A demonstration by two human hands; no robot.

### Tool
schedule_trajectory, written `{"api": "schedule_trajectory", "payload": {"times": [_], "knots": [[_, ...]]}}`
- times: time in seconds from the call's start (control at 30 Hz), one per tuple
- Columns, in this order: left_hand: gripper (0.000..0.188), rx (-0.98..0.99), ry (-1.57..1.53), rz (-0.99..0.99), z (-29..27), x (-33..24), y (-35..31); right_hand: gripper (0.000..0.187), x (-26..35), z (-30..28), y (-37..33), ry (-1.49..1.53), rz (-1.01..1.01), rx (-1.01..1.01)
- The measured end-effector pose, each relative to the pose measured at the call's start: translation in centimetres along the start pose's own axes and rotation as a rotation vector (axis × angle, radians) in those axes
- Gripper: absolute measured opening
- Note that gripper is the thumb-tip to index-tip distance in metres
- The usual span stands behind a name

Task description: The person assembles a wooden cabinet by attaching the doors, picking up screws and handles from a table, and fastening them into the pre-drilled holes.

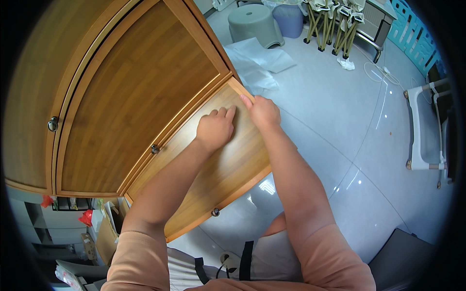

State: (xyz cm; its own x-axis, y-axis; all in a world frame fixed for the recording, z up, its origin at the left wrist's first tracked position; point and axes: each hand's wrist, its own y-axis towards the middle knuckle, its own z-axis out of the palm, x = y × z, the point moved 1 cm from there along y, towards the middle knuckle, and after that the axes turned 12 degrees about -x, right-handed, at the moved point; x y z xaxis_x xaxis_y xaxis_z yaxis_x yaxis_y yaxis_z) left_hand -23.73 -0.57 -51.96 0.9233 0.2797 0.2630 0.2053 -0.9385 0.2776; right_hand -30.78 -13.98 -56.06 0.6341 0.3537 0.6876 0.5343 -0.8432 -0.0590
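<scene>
A light wooden panel (228, 160) sticks out from the base of a brown wooden cabinet (141, 92), with a round metal knob (215, 212) near its front edge. My right hand (263, 112) grips the panel's raised right rim, thumb over the inner side and fingers wrapped outside. On the panel's flat surface, my left hand (214, 129) rests with its fingers curled; the index finger reaches a bit farther than the others. The left thumb and fingertips are hidden, so anything small in that hand does not show.
Two more knobs (154, 149) project from the cabinet doors. Beyond the panel are a grey-green plastic stool (252, 24), a blue-purple bin (289, 20), a white sheet (257, 58) on the floor and folded metal legs (335, 29). A white frame (416, 128) stands at right.
</scene>
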Motion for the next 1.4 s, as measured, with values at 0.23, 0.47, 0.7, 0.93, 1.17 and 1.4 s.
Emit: {"api": "schedule_trajectory", "payload": {"times": [0.23, 0.47, 0.7, 0.93, 1.17, 1.4], "knots": [[0.021, -0.141, -0.253, -0.216, -0.4, -0.6, -5.0, 0.057, -0.7, 1.1, 0.1, 0.001, 0.003, -0.035], [0.023, -0.213, -0.417, -0.489, 1.1, 1.6, -15.2, 0.056, -1.8, 2.9, 0.4, 0.03, 0.021, -0.042], [0.022, 0.018, -0.714, -1.299, 3.3, 3.1, -26.7, 0.055, -4.0, 6.6, 2.2, 0.075, -0.046, -0.189], [0.022, -0.119, -1.002, -1.718, 8.0, 5.3, -32.1, 0.058, -3.6, 7.9, 3.5, 0.049, -0.14, -0.201], [0.026, -0.152, -1.072, -1.851, 9.3, 7.0, -34.6, 0.055, -3.1, 8.4, 4.2, -0.002, -0.143, -0.173], [0.044, -0.175, -1.126, -2.052, 8.9, 7.2, -35.7, 0.031, -6.5, 15.1, -3.2, 0.056, -0.094, -0.16]]}}
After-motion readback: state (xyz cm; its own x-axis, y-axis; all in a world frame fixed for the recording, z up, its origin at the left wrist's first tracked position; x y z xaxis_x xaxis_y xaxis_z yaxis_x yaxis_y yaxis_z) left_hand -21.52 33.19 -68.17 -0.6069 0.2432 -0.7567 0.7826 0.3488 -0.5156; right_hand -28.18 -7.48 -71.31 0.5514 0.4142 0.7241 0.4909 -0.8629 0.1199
